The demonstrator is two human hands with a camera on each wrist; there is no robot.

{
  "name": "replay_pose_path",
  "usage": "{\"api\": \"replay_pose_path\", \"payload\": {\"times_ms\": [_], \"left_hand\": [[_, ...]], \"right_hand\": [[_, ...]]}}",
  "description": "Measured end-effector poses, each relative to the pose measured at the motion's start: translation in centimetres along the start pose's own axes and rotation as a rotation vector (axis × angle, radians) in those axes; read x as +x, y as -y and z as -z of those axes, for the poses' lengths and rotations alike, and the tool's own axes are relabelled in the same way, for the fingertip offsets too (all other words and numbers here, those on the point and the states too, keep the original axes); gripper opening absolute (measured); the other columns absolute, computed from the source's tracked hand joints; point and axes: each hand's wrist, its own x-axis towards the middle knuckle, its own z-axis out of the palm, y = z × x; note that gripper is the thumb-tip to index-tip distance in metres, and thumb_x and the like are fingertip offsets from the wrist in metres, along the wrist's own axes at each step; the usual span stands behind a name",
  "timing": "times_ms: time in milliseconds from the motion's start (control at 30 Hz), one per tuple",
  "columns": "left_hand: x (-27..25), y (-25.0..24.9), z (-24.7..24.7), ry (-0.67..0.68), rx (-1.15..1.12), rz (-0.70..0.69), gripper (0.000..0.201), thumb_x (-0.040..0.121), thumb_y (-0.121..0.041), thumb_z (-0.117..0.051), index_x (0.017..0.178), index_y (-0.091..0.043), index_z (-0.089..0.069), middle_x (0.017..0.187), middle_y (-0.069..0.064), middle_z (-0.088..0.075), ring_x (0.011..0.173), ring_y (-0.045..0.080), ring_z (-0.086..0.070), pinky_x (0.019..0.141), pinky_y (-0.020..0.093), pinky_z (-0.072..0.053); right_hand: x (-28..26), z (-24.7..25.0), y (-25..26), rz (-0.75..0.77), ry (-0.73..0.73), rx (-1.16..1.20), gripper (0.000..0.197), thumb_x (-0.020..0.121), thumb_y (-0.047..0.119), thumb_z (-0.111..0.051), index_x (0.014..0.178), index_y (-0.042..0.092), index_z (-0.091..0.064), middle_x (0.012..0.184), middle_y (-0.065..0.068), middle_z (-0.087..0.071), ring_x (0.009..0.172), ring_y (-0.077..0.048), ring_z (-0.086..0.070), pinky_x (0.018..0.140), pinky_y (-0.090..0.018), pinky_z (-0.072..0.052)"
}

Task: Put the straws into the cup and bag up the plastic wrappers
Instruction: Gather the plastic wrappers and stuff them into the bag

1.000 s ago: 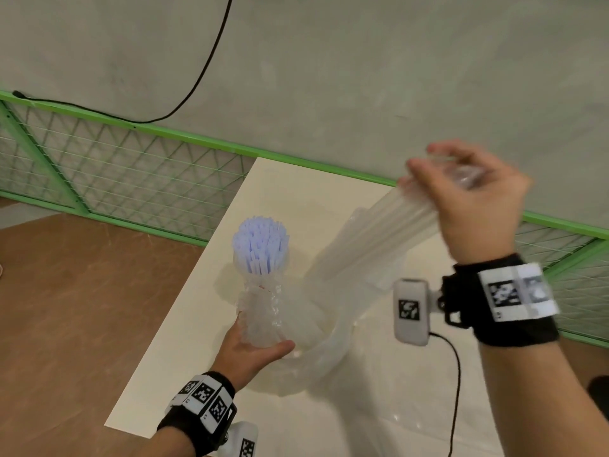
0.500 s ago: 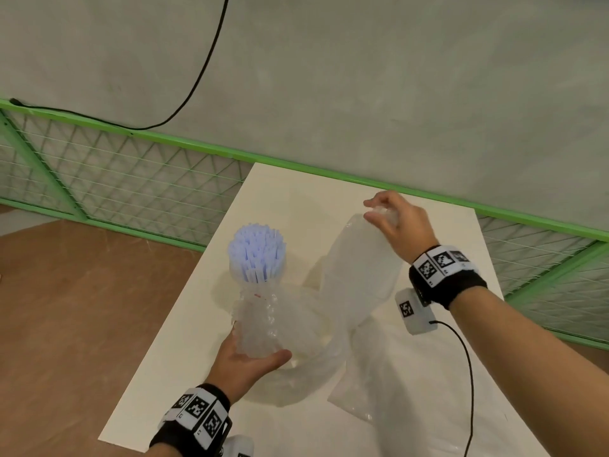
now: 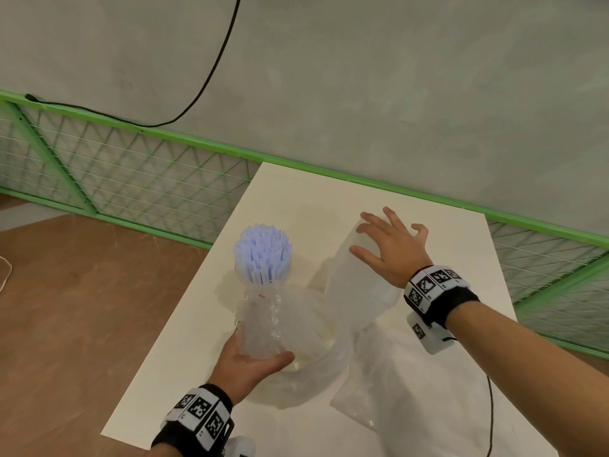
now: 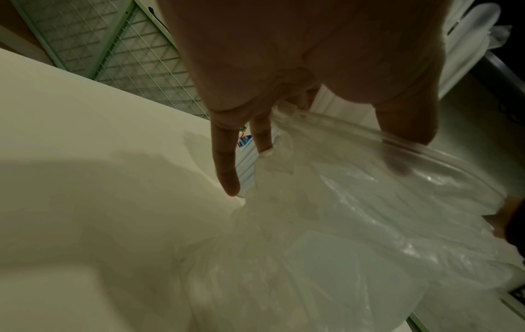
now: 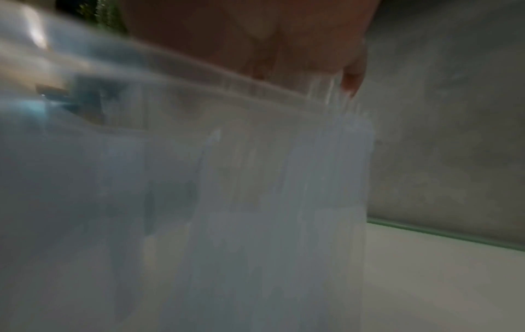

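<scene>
One cup [image 3: 263, 328] stands on the white counter [image 3: 445, 232], crinkly and clear, packed with one bunch of pale blue straws [image 3: 262, 255] too many to count. The left hand [image 3: 245, 366] grips the cup's base, thumb curled round the front. The right hand [image 3: 392, 250], fingers [image 3: 369, 219] spread, hovers at the top of a clear wrapper [image 3: 356, 285]; contact can't be judged. One plastic bag [image 3: 372, 384] sprawls beside the cup. The left wrist view alone shows a small blue label [image 4: 245, 141] between the fingers [image 4: 226, 166]; the right wrist view is mostly blurred plastic.
</scene>
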Motion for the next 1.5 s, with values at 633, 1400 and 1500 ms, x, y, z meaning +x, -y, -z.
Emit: {"api": "replay_pose_path", "payload": {"times_ms": [633,1400,1500], "left_hand": [[0.2,0.4,0.3,0.038,-0.016,-0.046,0.081,0.056,-0.009,-0.093,0.117,-0.044,-0.053,0.113,-0.010,-0.070,0.104,0.003,-0.065,0.093,0.026,-0.049],[2.6,-1.4,-1.1,0.359,0.297,-0.329,0.101,0.055,-0.017,-0.094,0.135,-0.039,-0.036,0.133,-0.028,-0.048,0.125,-0.004,-0.047,0.095,0.008,-0.039],[2.5,-1.2,-0.8,0.322,0.303,-0.302,0.091,0.058,-0.016,-0.092,0.127,-0.048,-0.041,0.121,-0.024,-0.059,0.113,-0.001,-0.057,0.088,0.012,-0.045]], "right_hand": [[-1.8,2.7,1.7,0.027,-0.184,0.175,0.052,0.095,0.058,-0.033,0.143,0.038,-0.035,0.158,0.016,-0.025,0.147,-0.016,-0.018,0.107,-0.050,-0.018],[-8.7,-4.0,9.7,0.102,0.353,0.889,0.100,0.048,0.041,-0.095,0.127,0.059,-0.038,0.132,0.023,-0.041,0.127,-0.008,-0.038,0.109,-0.037,-0.036],[-9.5,-4.8,9.8,0.006,0.328,1.022,0.090,0.050,0.031,-0.095,0.126,0.042,-0.048,0.125,0.014,-0.056,0.118,-0.007,-0.053,0.101,-0.038,-0.047]]}}
